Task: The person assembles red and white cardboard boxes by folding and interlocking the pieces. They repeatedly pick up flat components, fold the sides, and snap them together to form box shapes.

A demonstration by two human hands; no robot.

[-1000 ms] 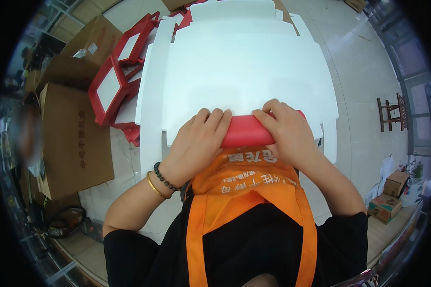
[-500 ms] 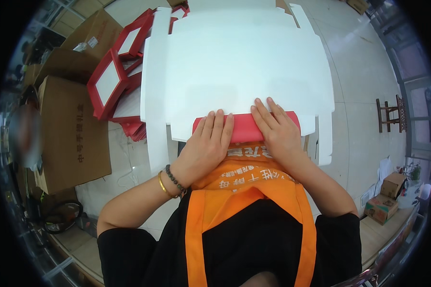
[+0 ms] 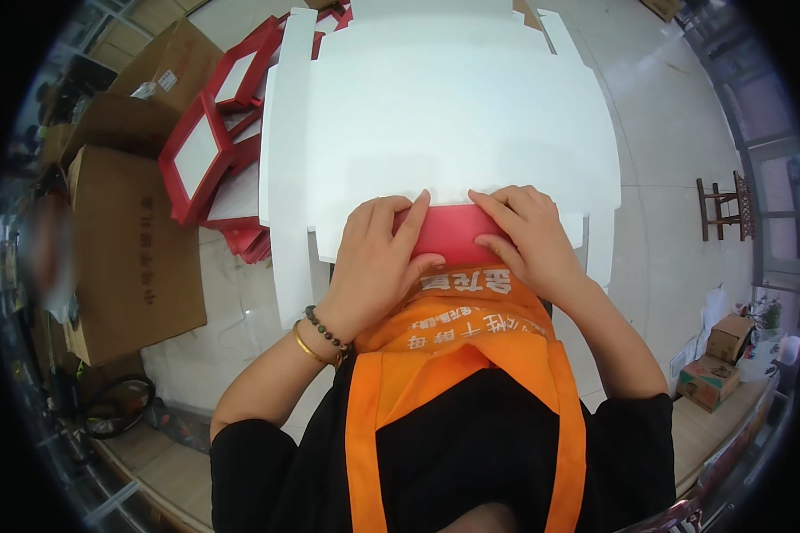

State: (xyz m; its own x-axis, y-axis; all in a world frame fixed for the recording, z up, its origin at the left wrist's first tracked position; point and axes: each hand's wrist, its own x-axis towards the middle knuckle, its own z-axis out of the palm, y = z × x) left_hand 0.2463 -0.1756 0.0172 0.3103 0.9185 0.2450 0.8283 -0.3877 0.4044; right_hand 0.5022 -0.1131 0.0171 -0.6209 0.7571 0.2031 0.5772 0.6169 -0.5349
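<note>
A large white cardboard sheet (image 3: 453, 115) with notched edges lies in front of me. At its near edge, close to my apron, a red flap (image 3: 453, 233) is turned up over the white surface. My left hand (image 3: 378, 244) grips the flap's left part, thumb on the near side and fingers bent over the top. On the flap's right part my right hand (image 3: 529, 233) holds in the same way, its thumb lying across the red face. Both outer ends of the flap are hidden under my hands.
Red-rimmed trays with white bottoms (image 3: 197, 158) are piled left of the sheet. Brown cartons (image 3: 138, 240) stand farther left. A small wooden stool (image 3: 723, 206) is on the tiled floor to the right, with small boxes (image 3: 709, 382) nearer on that side.
Both hands were lying flat with straight fingers on the red flap. Now the fingers are bent, the thumbs press its near side, and the hands cover its ends.
</note>
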